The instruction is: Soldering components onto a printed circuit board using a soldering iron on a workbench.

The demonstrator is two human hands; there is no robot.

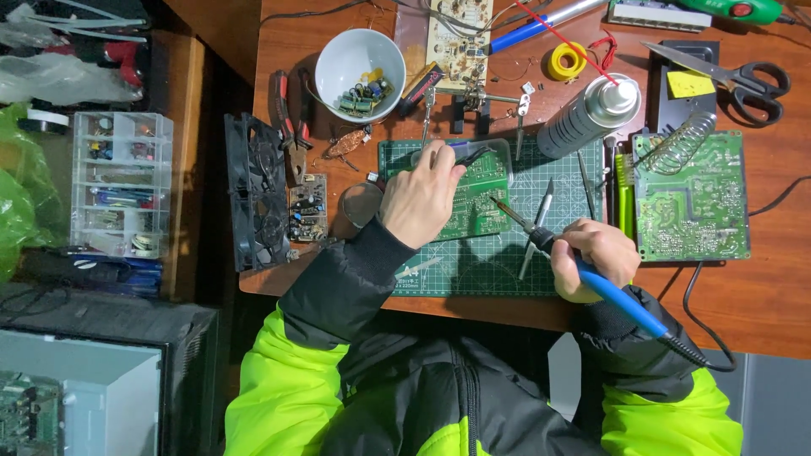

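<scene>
My right hand [594,257] grips a blue-handled soldering iron [612,291]. Its tip points up-left at a green circuit board [476,203] lying on a green cutting mat [498,253]. My left hand [420,196] rests on the board's left side, its fingers closed around a dark blue pen-like tool [465,150] at the board's top edge. A pair of tweezers [536,224] lies on the mat between the two hands. Both arms wear black and bright yellow-green sleeves.
A second green circuit board [693,203] with a coiled iron stand [684,139] sits right. A spray can [587,114], scissors [735,76], white bowl [359,59] of parts, pliers [291,118], black fan [256,194], small board [308,207] and clear parts organiser [118,181] surround the mat.
</scene>
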